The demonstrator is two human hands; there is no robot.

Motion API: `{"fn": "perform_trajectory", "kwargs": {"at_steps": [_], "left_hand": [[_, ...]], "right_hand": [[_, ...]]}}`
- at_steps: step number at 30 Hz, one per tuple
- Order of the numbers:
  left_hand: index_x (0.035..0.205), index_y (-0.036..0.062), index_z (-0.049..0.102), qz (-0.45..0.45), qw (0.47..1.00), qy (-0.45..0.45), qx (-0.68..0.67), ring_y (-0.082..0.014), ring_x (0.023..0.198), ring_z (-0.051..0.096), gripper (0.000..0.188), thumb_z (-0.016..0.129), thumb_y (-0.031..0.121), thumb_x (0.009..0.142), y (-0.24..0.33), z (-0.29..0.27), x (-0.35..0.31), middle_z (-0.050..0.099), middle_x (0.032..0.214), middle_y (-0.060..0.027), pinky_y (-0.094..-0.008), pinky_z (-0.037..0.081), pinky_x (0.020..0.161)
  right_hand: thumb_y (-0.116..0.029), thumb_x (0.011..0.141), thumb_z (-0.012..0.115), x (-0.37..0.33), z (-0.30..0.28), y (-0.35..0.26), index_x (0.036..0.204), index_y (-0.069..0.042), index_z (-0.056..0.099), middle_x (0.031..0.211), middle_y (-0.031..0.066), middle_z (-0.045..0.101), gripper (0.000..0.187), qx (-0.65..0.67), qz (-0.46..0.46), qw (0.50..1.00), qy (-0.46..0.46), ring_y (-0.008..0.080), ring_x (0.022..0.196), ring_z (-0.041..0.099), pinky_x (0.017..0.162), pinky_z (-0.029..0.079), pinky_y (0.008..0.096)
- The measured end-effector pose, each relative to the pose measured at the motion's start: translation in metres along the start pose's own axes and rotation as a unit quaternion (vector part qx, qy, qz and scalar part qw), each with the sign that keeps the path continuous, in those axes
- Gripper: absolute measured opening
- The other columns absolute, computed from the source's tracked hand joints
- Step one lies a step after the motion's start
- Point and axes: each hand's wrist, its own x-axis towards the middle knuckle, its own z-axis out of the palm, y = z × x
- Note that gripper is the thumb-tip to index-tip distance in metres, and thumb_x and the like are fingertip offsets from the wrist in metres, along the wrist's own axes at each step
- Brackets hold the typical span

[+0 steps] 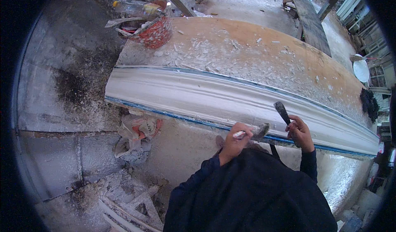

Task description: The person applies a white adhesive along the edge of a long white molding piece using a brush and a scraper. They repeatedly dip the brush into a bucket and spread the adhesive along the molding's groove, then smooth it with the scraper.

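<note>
A long white plaster moulding (194,89) with ridged profile lines lies across the workbench, blue strips along both long edges. My left hand (235,143) is closed around the pale handle of a brush (260,131), whose grey bristles point right over the moulding's near edge. To its right, my right hand (300,133) grips a dark, narrow scraper-like tool (282,112). The wider end of that tool points up and left above the moulding; its lower end is hidden by my fingers.
White plaster crumbs and shavings lie on the brown workbench (297,62) behind the moulding. A red plaster-spattered bucket (154,33) with a plastic bottle stands at the far left. Bags (138,129) lie on the floor, and pale moulding pieces (123,213) at lower left.
</note>
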Motion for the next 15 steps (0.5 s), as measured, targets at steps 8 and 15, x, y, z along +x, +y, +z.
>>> {"fn": "perform_trajectory", "kwargs": {"at_steps": [8,15], "left_hand": [[0.085,0.0063,0.061,-0.046,0.947,0.192,0.255,-0.0243,0.081,0.059,0.007,0.065,0.005,0.079,0.032,-0.101,-0.033,0.064,0.093,-0.0106,-0.0355,0.046,0.079],[0.083,0.0042,0.056,0.176,0.763,0.415,0.463,-0.0234,0.087,0.058,0.008,0.062,0.0,0.08,0.084,-0.198,-0.042,0.06,0.089,-0.0096,-0.0344,0.044,0.085]], "right_hand": [[-0.013,0.092,0.051,0.003,-0.012,-0.003,0.12,-0.006,0.052,0.076,0.0032,0.055,0.029,-0.053,-0.05,0.997,-0.002,0.009,0.059,0.051,0.056,0.045,0.0232],[-0.01,0.09,0.052,0.011,-0.001,-0.013,0.119,-0.006,0.053,0.074,0.002,0.055,0.029,-0.092,-0.081,0.991,-0.054,0.0086,0.06,0.052,0.056,0.045,0.0236]]}}
